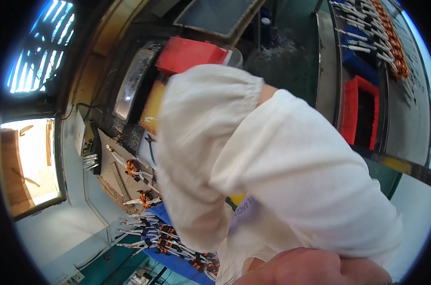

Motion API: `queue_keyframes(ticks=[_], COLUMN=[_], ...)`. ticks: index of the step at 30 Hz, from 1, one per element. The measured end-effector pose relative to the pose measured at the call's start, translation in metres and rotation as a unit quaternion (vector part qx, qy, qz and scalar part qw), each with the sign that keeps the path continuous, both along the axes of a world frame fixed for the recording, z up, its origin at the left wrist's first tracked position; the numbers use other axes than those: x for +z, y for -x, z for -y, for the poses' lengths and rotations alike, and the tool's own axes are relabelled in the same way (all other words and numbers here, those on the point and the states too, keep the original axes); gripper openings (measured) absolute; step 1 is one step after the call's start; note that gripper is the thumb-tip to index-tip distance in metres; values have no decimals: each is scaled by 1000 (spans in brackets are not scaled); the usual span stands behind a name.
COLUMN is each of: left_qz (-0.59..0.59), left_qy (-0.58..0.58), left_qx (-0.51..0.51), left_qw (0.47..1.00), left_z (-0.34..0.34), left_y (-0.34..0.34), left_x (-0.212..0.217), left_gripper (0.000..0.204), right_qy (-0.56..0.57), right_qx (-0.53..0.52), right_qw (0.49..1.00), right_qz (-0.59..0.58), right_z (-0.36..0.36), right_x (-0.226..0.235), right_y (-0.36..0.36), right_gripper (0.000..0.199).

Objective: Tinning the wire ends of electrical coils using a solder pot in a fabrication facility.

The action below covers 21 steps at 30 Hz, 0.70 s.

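My right arm, in a white sleeve [296, 156], is bent across the middle and hides much of the bench. My right hand [315, 267] is at the lower edge, very close, with its fingers curled. The fingertips, and anything within them, are hidden. My left hand is out of view. Left of the sleeve, a copper-wound ring coil [132, 166] with white leads lies on a brown board. A second coil [145, 198] lies below it. A dark-handled hand tool, seemingly pliers [151, 145], is partly covered by the sleeve.
More coils [165, 237] fill a blue crate [182, 266] below. A red bin [189, 56], a yellow block or tray [153, 107] and a metal tray [133, 83] stand behind. At right, a rack holds coils [391, 42] and a red crate [348, 111].
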State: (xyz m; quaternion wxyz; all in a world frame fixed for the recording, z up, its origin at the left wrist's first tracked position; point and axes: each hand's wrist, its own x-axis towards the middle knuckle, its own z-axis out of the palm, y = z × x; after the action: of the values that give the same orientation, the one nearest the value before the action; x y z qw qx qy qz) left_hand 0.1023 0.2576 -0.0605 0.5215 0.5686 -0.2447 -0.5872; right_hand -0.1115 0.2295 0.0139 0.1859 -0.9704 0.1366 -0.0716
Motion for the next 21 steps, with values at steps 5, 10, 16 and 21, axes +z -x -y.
queue_keyframes(ticks=[5,10,16,21], left_qz=[12,47,27,80], left_qy=[5,14,61,69], left_qx=[-43,-39,25,29], left_qw=[999,998,997,994], left_z=[6,2,-11,-32], left_y=[4,-13,-29,-65], left_x=[-1,-3,-39,-30], left_gripper=[32,32,32,35], right_qy=[-17,-20,-1,-122], right_qx=[4,55,205,245], right_qw=[1000,998,978,959], right_qz=[-26,-32,-23,-71], right_z=[1,15,21,42], right_x=[-10,-14,1,13], right_y=[3,-22,-80,-94], right_gripper=[10,10,11,14])
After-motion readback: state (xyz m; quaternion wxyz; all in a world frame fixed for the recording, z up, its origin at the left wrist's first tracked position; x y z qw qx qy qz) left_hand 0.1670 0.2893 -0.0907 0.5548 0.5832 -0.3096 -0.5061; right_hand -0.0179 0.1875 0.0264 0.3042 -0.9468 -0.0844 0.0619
